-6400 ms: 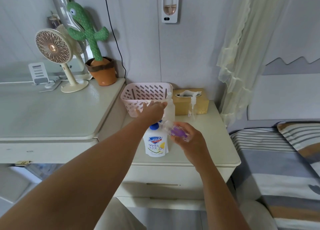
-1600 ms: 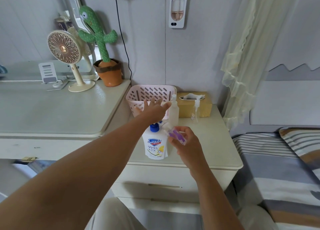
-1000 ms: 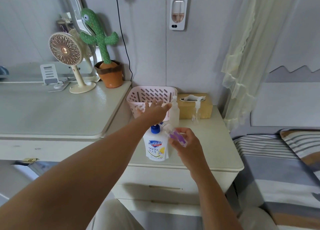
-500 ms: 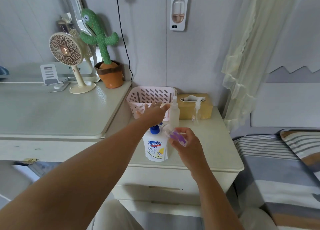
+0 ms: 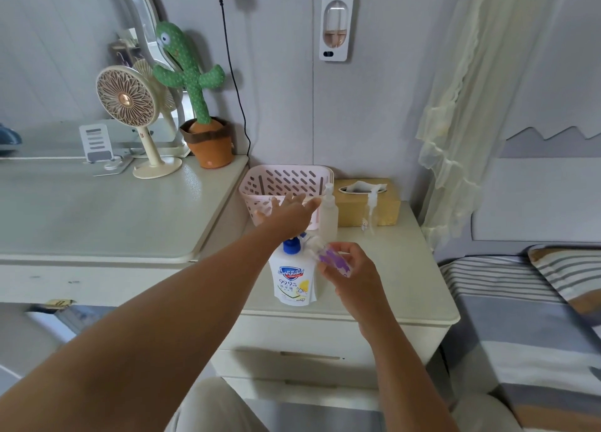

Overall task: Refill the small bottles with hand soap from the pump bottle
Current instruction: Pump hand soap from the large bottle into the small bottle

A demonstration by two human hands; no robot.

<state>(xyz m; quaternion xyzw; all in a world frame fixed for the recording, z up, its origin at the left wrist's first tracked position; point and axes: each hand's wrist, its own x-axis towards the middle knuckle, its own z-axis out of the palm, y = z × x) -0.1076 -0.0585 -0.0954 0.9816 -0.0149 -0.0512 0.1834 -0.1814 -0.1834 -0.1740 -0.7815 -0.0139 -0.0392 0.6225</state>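
The white pump bottle [image 5: 294, 280] with a blue collar stands on the nightstand [image 5: 400, 288]. My left hand [image 5: 287, 212] lies flat on its pump head with straight, spread fingers. My right hand [image 5: 349, 270] holds a small clear bottle with a purple label [image 5: 328, 256], tilted, its mouth at the pump's spout. A frosted small pump bottle [image 5: 329, 215] stands just behind. A clear small pump bottle [image 5: 371, 215] stands further right, in front of the tissue box.
A pink slotted basket [image 5: 286, 179] sits at the back of the nightstand, with a tan tissue box [image 5: 388, 209] beside it. A higher desk [image 5: 97, 217] on the left carries a fan [image 5: 128, 106] and a cactus toy [image 5: 192, 74]. A bed [image 5: 527, 318] lies to the right.
My left hand has stayed on the pump head with small up and down shifts. My right hand keeps the small purple-labelled bottle at the spout. The view drifted slightly.
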